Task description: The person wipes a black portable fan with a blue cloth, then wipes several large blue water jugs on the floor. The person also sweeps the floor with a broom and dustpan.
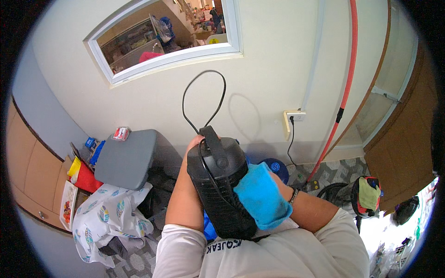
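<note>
A black cylindrical appliance (224, 194) with a ribbed body, a smooth top and a carry handle leans against my chest. My left hand (196, 141) grips it at the far side by the handle, mostly hidden behind the top. Its black cord (225, 88) rises in a loop above the handle and runs down over the body. At the right side of the appliance, my right hand (276, 182) holds a blue cloth (262, 196) against it; the cloth covers most of the fingers.
A grey plastic lid or seat (125, 160) carries a small red-and-white pack (121, 133). Below it lies a leaf-patterned cloth (104, 219). A wall outlet (295, 116) holds a plug; nearby stand a red pole (347, 76), a blue water bottle (278, 168) and a vacuum cleaner (361, 198).
</note>
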The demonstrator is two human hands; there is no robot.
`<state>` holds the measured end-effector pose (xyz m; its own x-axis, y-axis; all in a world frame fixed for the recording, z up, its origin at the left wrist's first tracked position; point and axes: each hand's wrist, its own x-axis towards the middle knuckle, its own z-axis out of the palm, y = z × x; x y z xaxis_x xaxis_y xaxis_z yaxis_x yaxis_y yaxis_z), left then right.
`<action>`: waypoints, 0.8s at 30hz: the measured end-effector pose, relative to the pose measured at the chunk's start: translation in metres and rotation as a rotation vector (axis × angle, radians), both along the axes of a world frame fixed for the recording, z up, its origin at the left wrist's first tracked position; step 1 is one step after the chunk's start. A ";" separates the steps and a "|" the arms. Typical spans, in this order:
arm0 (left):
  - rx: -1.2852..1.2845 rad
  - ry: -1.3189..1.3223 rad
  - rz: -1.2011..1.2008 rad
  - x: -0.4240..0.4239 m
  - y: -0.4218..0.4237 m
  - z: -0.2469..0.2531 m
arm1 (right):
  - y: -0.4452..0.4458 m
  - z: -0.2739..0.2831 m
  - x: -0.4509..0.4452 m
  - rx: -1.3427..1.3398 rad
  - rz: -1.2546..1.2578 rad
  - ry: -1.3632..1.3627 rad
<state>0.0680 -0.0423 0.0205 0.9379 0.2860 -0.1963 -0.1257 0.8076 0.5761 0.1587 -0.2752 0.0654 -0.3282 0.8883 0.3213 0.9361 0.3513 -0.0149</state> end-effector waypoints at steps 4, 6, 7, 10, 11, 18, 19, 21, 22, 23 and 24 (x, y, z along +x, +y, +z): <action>0.118 -0.008 0.075 -0.011 0.000 0.006 | -0.003 -0.001 0.017 0.165 -0.089 0.176; 0.070 -0.047 0.068 -0.013 0.023 -0.013 | -0.009 0.015 0.009 0.139 -0.134 0.129; 0.081 -0.047 0.067 -0.011 0.026 -0.017 | -0.012 0.017 0.005 0.152 -0.085 0.140; 0.142 -0.049 0.085 -0.008 0.010 -0.003 | -0.008 0.015 -0.010 0.228 0.011 0.144; 0.187 -0.052 0.105 -0.006 0.000 0.013 | -0.005 0.012 -0.012 0.192 0.006 0.205; 0.244 -0.076 0.135 -0.009 0.012 -0.001 | -0.001 -0.023 -0.010 0.215 0.092 0.346; 0.238 -0.128 0.101 -0.012 0.014 -0.001 | -0.002 -0.012 -0.004 0.159 0.097 0.284; 0.214 -0.210 0.060 -0.015 0.014 0.000 | -0.004 -0.002 0.008 0.074 0.062 0.192; 0.195 -0.240 0.055 -0.015 0.011 0.000 | -0.004 0.000 0.013 0.045 0.022 0.162; 0.160 -0.116 0.092 -0.013 0.013 -0.003 | -0.005 0.002 0.011 0.042 -0.009 0.138; 0.121 0.009 0.135 -0.013 0.015 -0.005 | -0.004 0.003 0.007 0.040 -0.034 0.116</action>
<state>0.0550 -0.0272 0.0153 0.8879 0.4309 -0.1612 -0.2222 0.7085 0.6698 0.1662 -0.2795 0.0688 -0.2562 0.8841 0.3908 0.9404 0.3215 -0.1109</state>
